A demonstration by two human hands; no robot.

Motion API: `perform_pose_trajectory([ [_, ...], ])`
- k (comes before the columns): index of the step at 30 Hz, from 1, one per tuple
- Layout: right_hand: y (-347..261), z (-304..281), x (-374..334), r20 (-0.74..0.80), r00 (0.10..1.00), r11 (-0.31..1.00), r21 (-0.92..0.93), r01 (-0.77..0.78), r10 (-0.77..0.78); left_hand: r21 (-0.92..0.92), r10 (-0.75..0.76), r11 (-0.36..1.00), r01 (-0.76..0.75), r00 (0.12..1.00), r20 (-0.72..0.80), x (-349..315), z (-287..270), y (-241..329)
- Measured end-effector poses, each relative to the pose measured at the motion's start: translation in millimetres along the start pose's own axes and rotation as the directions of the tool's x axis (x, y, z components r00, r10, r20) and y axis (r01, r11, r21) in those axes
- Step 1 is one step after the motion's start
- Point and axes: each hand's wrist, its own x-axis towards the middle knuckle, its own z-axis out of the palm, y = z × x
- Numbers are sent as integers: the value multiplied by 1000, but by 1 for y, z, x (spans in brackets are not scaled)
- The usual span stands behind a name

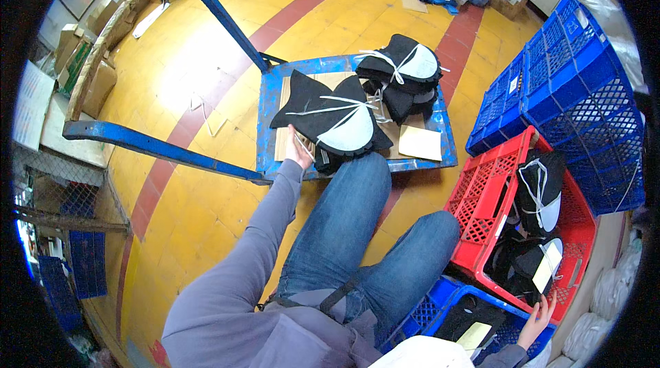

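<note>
My left hand is at the near left edge of a stack of black cut fabric pieces with a white rounded panel, tied with white string. A thin pale stick-like thing lies across its fingers; its kind I cannot make out. My right hand reaches to the near rim of a red plastic crate, fingers apart. Just beyond its fingertips lies a black-and-white fabric bundle with a cream paper slip on it. Another tied bundle lies farther back in that crate.
The stack rests on a blue cart with a tall handle frame. More tied fabric bundles and a cream paper lie there. Stacked blue crates stand right; another blue crate holds dark fabric beside my legs.
</note>
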Motion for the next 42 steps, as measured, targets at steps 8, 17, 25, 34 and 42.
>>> perform_pose_trajectory([
  [8,-57,-16,-9,67,998,998,61,-25,21,54,39,998,-40,999,28,-21,59,4],
  [17,-154,3,7,31,980,951,251,182,-196,255,564,777,-576,816,126,-44,90,25],
  [25,-268,-4,43,-142,802,746,301,594,-580,478,616,-111,-871,318,721,-218,208,46],
  [34,-361,53,53,-317,612,452,452,769,-725,4,1,-151,-989,4,1000,-332,192,46],
  [42,-287,22,-54,117,941,594,798,101,-317,-158,-596,89,-983,-179,783,-435,290,-26],
])
